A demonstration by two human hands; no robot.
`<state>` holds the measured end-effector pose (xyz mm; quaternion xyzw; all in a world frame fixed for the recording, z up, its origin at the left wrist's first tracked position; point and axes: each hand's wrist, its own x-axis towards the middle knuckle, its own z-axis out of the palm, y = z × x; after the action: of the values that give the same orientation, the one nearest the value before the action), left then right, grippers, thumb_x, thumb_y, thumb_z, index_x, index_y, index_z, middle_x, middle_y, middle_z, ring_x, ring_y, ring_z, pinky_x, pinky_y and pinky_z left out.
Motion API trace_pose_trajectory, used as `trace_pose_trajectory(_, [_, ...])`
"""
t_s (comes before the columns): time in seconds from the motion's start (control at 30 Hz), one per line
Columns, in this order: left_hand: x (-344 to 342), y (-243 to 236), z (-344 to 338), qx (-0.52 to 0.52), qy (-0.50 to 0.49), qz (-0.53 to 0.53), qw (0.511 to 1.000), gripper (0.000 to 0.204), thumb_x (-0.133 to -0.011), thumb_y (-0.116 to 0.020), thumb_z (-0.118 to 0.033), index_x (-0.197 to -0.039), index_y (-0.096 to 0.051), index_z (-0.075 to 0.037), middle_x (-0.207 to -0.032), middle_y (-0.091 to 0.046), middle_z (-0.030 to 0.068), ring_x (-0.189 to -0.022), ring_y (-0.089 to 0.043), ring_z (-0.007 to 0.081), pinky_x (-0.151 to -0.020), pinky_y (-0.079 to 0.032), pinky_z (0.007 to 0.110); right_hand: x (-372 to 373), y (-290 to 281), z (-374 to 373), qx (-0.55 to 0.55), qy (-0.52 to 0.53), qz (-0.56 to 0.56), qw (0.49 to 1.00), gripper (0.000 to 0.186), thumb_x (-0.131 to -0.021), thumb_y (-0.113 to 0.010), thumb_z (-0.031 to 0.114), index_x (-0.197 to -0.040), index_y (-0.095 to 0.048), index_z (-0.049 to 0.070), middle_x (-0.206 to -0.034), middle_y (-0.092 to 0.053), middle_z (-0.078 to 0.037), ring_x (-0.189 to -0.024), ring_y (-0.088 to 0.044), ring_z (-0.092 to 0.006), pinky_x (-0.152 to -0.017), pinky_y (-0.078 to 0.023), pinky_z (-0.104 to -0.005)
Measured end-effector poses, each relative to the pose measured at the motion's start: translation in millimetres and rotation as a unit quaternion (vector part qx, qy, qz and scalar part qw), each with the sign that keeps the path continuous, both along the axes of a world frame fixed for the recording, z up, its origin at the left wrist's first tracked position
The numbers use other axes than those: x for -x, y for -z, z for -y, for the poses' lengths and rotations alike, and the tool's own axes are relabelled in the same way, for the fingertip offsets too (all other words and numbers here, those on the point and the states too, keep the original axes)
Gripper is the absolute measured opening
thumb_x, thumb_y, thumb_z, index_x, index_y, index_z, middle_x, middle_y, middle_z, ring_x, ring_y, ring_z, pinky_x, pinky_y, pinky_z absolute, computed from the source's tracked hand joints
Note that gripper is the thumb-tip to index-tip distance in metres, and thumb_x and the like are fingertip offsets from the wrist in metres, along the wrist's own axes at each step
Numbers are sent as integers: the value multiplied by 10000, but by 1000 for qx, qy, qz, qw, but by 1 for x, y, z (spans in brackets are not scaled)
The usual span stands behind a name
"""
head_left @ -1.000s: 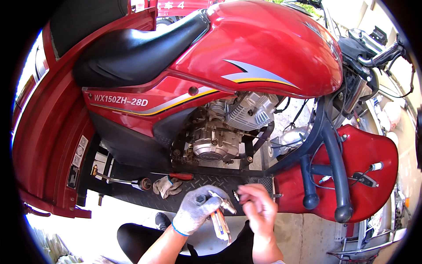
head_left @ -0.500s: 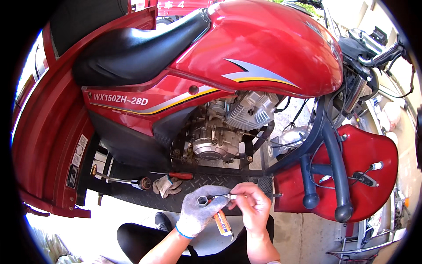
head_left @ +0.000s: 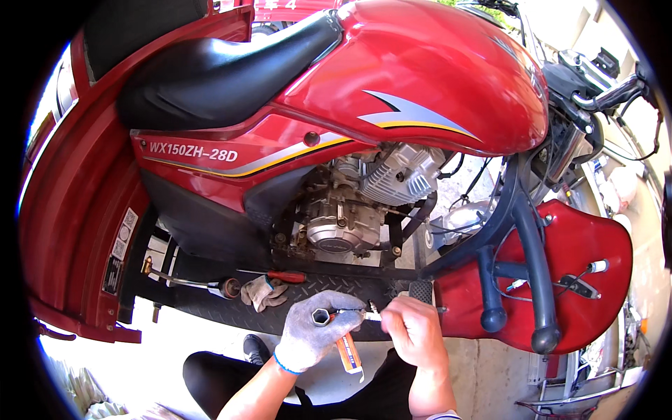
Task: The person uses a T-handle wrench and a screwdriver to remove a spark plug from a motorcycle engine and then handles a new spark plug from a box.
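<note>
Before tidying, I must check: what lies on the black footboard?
At least a glove and a red-handled screwdriver. The left hand hides part of the footboard; anything beneath cannot be seen.

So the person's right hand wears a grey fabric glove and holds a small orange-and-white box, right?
Not quite: the head view shows it's the left hand that wears a grey fabric glove and holds a small orange-and-white box.

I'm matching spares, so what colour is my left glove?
The glove is grey and white, edged blue; see head view.
</note>
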<state>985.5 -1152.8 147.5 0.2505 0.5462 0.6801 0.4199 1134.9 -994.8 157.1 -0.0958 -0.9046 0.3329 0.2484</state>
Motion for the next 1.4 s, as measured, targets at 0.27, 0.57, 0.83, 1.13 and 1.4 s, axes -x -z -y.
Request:
trace_pose_trajectory(0.27, [0, 2, -1, 11, 3, -33, 999, 181, -922, -724, -76, -1062, -710, 37, -953, -737, 107, -824, -725, 157, -762, -588, 292, -17, 7, -9, 57, -9, -21, 998, 298, -886, -820, 237, -1004, -644, 26, -835, -609, -50, -681, -552, -200, -595, -443, -324])
trace_pose_trajectory(0.57, [-3, 1, 0, 6, 7, -24, 1000, 177, -917, -709, -49, -1069, -702, 41, -925, -737, 104, -800, -718, 153, -746, -585, 289, -9, 4, -3, 19, -45, -38, 998, 165, -915, -773, 131, -916, -659, 11, -784, -607, -73, -626, -572, -184, -581, -445, -325])
trace_pose_trajectory(0.83, [1, 2, 0, -5, -8, -5, 1000, 204, -950, -754, -129, -1093, -718, 11, -895, -732, 68, -803, -686, 113, -734, -560, 270, -7, 4, 0, 14, -13, -35, 999, 285, -844, -845, 118, -1011, -642, 8, -798, -610, -54, -632, -555, -175, -590, -461, -313])
trace_pose_trajectory(1.13, [-1, 3, -3, -13, -17, -8, 1000, 204, -944, -761, -123, -1090, -720, 13, -923, -737, 67, -801, -687, 113, -727, -560, 268, -12, -4, 2, 37, 6, -10, 999, 309, -859, -824, 76, -1107, -648, 20, -928, -638, -96, -720, -603, -193, -634, -486, -315])
trace_pose_trajectory(1.4, [-4, -1, -6, -13, -24, 3, 1000, 187, -907, -744, -78, -1061, -713, 24, -912, -737, 90, -798, -714, 144, -749, -578, 284, -8, -13, 17, 140, 61, -107, 982, 373, -794, -859, 21, -1125, -689, -1, -949, -702, -106, -807, -675, -191, -722, -543, -307])
